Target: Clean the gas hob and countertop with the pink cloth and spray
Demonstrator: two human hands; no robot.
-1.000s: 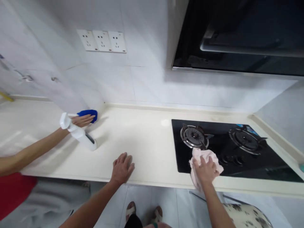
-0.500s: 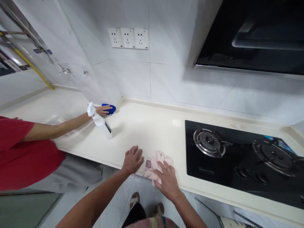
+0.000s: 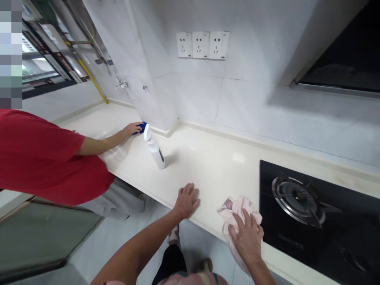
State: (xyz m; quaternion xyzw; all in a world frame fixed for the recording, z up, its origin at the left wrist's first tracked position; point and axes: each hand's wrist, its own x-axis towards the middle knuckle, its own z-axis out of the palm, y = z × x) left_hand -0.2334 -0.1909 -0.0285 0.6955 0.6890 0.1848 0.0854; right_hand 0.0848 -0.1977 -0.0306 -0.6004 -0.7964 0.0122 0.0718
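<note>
My right hand presses flat on a pale pink cloth lying on the cream countertop, just left of the black gas hob. Part of the cloth hangs over the counter's front edge. My left hand rests palm down on the counter near its front edge, fingers spread, holding nothing. A white spray bottle stands on the counter farther back and to the left.
A person in a red shirt stands at the left, their hand on a blue cloth at the wall corner. Three wall sockets sit above. A range hood hangs at upper right over the hob's burner.
The view has swung left. My right hand slid the pink cloth from the hob's front left corner onto the counter, then back towards the hob's edge. The other person's hand stays on the blue cloth.
</note>
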